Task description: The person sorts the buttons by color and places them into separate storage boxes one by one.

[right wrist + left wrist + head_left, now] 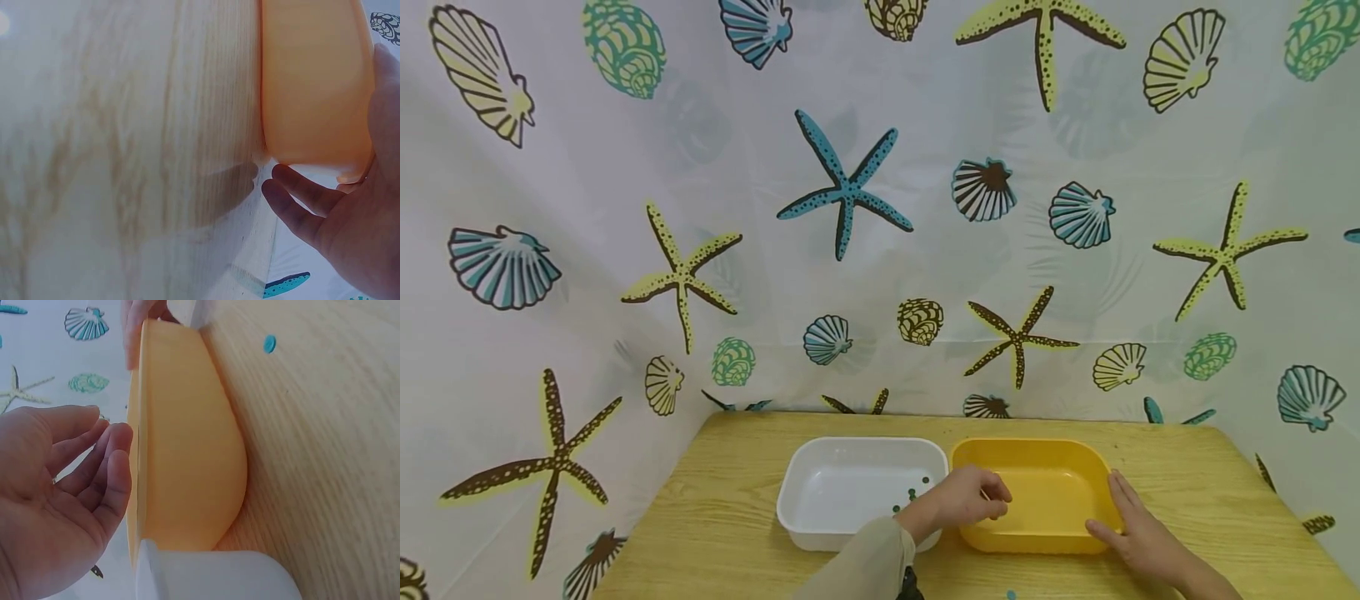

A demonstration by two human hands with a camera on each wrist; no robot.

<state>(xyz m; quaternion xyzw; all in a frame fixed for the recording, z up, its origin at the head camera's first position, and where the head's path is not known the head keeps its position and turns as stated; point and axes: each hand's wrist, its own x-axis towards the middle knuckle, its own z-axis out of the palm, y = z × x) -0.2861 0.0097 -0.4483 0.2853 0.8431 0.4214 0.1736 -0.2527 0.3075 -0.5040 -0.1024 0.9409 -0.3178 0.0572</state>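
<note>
My left hand (966,497) hovers over the left side of a yellow plastic tub (1037,543), its fingers loosely bent. In the left wrist view, a gap shows between the thumb and the fingertips (120,434), and I make out nothing held there. On the tub's right side rests my right hand (1138,533), fingers (306,190) fairly straight along the outer wall. Close on the left stands a white plastic tub (827,540), partly covered by my left forearm. Several small dark green discs (912,493), button-like, lie in its right part.
Both tubs stand side by side on a wooden table (722,500). One teal button (269,344) lies on the wood in front of the yellow tub. A white curtain (760,250) printed with shells and starfish closes off the back and sides.
</note>
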